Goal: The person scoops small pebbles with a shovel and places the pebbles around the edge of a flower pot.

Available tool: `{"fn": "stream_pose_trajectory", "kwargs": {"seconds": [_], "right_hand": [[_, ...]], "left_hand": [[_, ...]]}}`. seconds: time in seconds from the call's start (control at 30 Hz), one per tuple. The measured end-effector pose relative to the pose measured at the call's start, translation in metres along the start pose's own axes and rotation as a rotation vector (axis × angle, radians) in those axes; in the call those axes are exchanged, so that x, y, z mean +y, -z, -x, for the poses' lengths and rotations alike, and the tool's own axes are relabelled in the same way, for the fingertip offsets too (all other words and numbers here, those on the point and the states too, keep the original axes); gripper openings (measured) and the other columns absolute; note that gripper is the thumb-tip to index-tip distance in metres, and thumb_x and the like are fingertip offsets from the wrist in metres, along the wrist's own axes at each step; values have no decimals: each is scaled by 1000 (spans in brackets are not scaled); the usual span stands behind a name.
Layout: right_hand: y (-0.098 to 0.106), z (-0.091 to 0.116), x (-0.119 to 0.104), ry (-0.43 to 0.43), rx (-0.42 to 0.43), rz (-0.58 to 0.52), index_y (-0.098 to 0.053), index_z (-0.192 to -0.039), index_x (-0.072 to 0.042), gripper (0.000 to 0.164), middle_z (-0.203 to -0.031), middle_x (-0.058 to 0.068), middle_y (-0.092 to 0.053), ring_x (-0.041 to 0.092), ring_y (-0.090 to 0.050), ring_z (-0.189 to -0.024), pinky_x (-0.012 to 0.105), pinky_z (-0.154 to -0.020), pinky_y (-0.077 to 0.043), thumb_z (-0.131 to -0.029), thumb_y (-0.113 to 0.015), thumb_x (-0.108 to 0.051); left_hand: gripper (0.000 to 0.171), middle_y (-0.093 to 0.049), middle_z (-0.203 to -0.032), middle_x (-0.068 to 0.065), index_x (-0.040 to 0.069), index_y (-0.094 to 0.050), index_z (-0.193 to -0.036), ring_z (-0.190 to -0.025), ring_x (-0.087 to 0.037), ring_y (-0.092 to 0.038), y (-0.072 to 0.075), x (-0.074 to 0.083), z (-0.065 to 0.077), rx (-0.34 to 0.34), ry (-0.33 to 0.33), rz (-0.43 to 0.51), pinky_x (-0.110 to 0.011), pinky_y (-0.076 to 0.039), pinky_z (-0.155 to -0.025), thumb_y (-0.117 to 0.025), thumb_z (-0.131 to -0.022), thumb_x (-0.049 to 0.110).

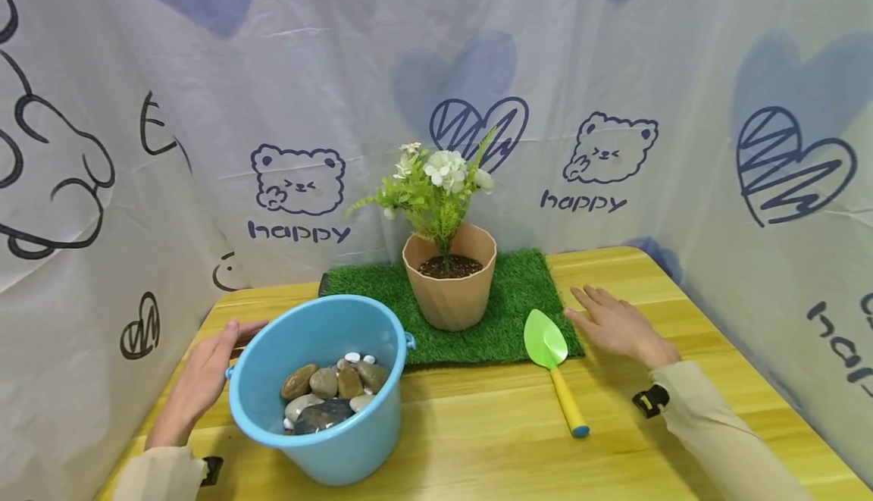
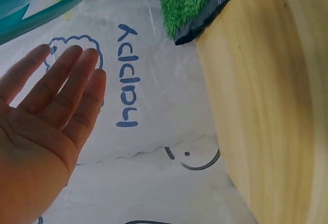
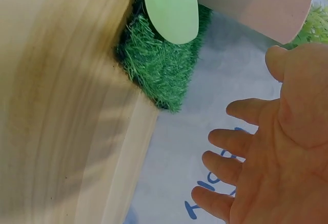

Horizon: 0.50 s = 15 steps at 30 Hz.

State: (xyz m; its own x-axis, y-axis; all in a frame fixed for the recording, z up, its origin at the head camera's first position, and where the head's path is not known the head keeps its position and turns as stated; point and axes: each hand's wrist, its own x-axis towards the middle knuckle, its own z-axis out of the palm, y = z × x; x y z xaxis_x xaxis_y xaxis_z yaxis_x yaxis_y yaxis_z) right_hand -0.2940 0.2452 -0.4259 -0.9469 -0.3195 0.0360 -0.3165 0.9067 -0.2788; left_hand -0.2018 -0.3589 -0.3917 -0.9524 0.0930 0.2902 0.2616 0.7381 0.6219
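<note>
Two grips, fingers extended, hold nothing: the left grip [image 1: 200, 376] beside the bucket [image 1: 344, 452] at the head view's lower left, the right grip [image 1: 617, 327] near the trowel [image 1: 561, 385]. Stiff, probably heavy with stones [image 1: 323, 383], the bucket likely needs support from both sides; its wall hides part of the left grip and the stones' depth.

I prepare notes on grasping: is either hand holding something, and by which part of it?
Nothing is held: the left hand is beside the bucket, the right hand near the trowel.
</note>
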Motion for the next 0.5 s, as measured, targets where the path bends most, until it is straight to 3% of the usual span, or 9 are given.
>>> {"fn": "stream_pose_trajectory", "kwargs": {"seconds": [0.07,0.27,0.37,0.5], "right_hand": [[-1,-1,0,7,3,-5,-24,-155,-4,73,-158,27,-20,49,-19,-144,67,-112,-15,-102,-26,-55],[-3,-2,0,9,-1,-12,-28,-154,-3,72,-157,28,-21,50,-19,-144,67,-112,-15,-103,-26,-54],[-4,-2,0,13,-1,-12,-31,-152,-2,72,-157,28,-23,50,-20,-144,67,-112,-16,-103,-26,-54],[-5,-3,0,9,-1,-1,-33,-151,-2,71,-156,28,-24,50,-19,-144,68,-112,-16,-103,-26,-53]], "left_hand": [[62,-66,-127,-9,8,-55,-140,-100,10,-59,-2,0,2,4,-1,46,-19,-48,-84,-13,-107,40],[67,-59,-114,28,2,-55,-138,-99,7,-60,-9,1,6,44,-7,130,-19,-47,-83,-9,-107,40],[66,-58,-115,31,1,-55,-138,-102,9,-58,-10,3,9,57,-27,155,-16,-45,-85,-10,-107,38],[60,-58,-125,25,2,-51,-141,-109,9,-56,-13,10,11,60,-108,219,-12,-44,-87,-12,-107,32]]}}
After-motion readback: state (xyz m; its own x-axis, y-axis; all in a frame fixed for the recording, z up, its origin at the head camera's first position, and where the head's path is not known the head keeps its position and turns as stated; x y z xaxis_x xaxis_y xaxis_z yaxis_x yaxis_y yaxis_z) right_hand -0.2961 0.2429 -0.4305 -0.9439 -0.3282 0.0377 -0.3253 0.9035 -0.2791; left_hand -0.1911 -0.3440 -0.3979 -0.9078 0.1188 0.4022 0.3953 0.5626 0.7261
